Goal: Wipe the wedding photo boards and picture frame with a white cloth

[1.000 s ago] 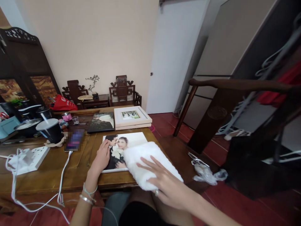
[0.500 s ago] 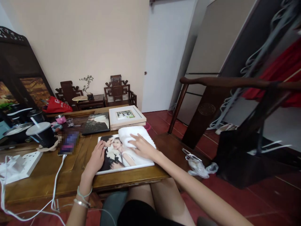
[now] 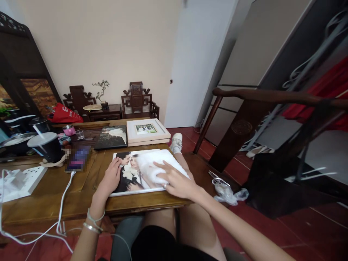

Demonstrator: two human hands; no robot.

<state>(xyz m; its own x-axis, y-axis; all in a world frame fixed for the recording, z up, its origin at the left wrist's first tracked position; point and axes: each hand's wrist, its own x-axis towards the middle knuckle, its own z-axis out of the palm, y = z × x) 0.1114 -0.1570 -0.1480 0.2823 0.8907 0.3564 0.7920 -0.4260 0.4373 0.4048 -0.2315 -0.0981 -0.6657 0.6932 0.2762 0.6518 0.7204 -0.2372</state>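
A wedding photo panel with white edges lies flat at the table's front edge. My left hand rests on its left side, fingers stretched out flat and holding nothing. A fluffy white towel covers most of the panel's right half. My right hand holds the towel down against the picture, its fingers on top of the cloth. Part of the pictured couple is hidden beneath the towel.
Behind the panel lie a white framed photo and a dark photo panel. On the left are a phone on a cable, a black cup and a power strip. A wooden chair stands to the right.
My right hand has drawn the towel down and to the right over the panel, and the towel is more spread out. My left hand stays on the panel. A white shoe now shows beyond the table.
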